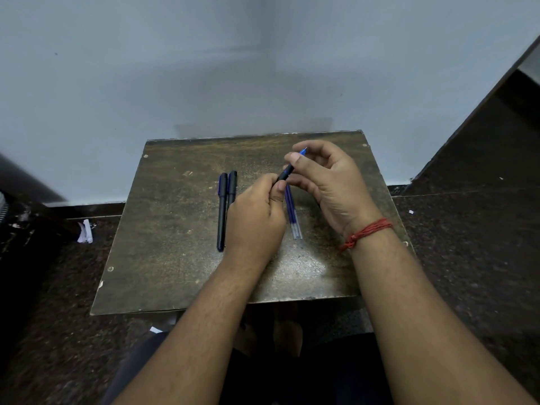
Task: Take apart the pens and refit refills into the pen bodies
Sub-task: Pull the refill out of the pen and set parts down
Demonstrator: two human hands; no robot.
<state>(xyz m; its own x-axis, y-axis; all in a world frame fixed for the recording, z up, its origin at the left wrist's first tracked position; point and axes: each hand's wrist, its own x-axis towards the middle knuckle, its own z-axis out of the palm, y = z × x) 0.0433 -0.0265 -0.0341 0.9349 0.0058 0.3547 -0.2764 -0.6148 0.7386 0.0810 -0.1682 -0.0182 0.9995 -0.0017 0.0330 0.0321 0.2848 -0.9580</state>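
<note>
Gripping pen (pixel 285 173), both hands (pixel 292 200)

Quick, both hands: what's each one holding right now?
Left hand: grips the black pen by its lower end.
Right hand: pinches the same pen near its blue tip.

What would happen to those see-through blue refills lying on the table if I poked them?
The refills look thin and round, so they would probably roll sideways across the flat table. Being slim plastic tubes, they are likely very light and a bit bendy. They lie loose beside each other, so one poke might scatter them.
</note>
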